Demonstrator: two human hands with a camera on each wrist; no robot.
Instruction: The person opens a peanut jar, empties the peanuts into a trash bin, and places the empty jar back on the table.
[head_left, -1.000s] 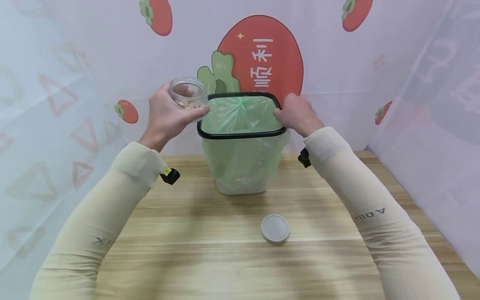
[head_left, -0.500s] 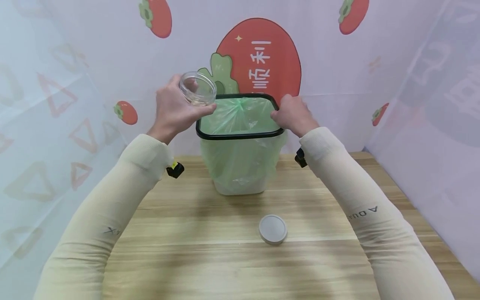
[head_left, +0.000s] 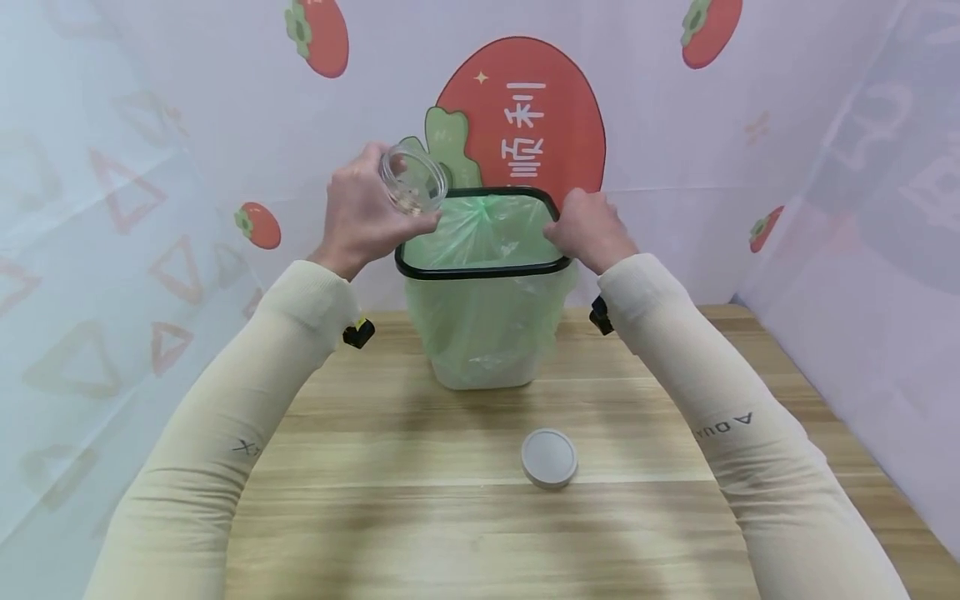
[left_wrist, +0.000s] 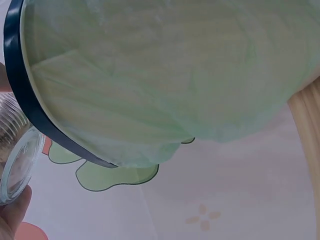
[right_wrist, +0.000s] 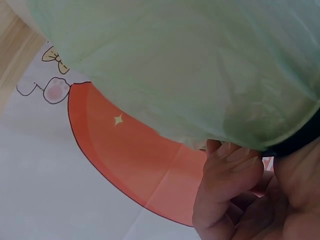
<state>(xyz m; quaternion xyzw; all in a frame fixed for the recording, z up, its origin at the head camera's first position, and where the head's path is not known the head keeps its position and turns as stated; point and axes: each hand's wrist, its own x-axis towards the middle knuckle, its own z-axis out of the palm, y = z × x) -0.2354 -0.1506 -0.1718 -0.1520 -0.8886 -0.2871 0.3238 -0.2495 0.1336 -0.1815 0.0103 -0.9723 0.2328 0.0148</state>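
Note:
My left hand (head_left: 365, 204) grips a clear round jar (head_left: 413, 179) by its side, its open mouth tilted to the right at the left rim of a trash can (head_left: 480, 333). Small pale pieces lie inside the jar near its lower side. In the left wrist view the ribbed jar (left_wrist: 19, 165) shows beside the can's dark rim (left_wrist: 30, 95). A thin green bag lines the can and hangs over its outside. My right hand (head_left: 592, 229) holds the can's black rim at the right; in the right wrist view its curled fingers (right_wrist: 232, 167) press against the bag.
A round grey lid (head_left: 549, 458) lies on the wooden table (head_left: 360, 500) in front of the can. Behind stands a white printed cloth (head_left: 660, 133) with red fruit pictures, and similar cloth hangs at both sides.
My left hand has moved right with the jar, bringing it over the can's left rim, and the jar has tipped further to the right. My right hand stays on the rim.

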